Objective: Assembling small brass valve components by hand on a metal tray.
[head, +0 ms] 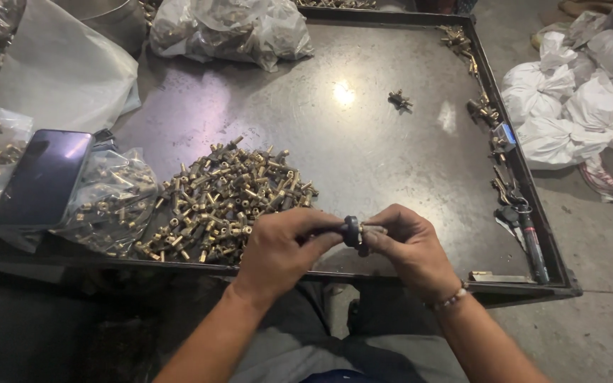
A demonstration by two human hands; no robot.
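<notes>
we see a big dark metal desk (363, 142) w/ a raised rim, filling most of the view. beyond its right edge, a heap of white sacks (576, 106) lies on the concrete floor (590, 312). at the far edge of the desk sits a clear plastic bag (228, 28) of metal parts, and a pale plastic sheet (58, 71) covers the far left corner. near the front left there's a pile of brass fittings (225, 202), loose on the desk, approx between the phone and our hands. left of the pile, a clear bag of fittings (111, 202) lies w/ a dark smartphone (44, 177) resting across it and a second bag. along the right rim runs a row of small tools and odd brass bits (501, 152), ending in a dark pen-like tool (532, 245) near the front right corner. one lone fitting (399, 100) sits well apart, mid-desk by a light glare.

our left hand (278, 252) and right hand (409, 245) meet over the front edge of the desk, just right of the pile. left hand is pinched on a small dark ring-shaped part (351, 230); right hand grips a short brass fitting (372, 230) that touches the ring. both are held in the air, above the desk's front rim. the right wrist wears a thin beaded bracelet (450, 300).
</notes>
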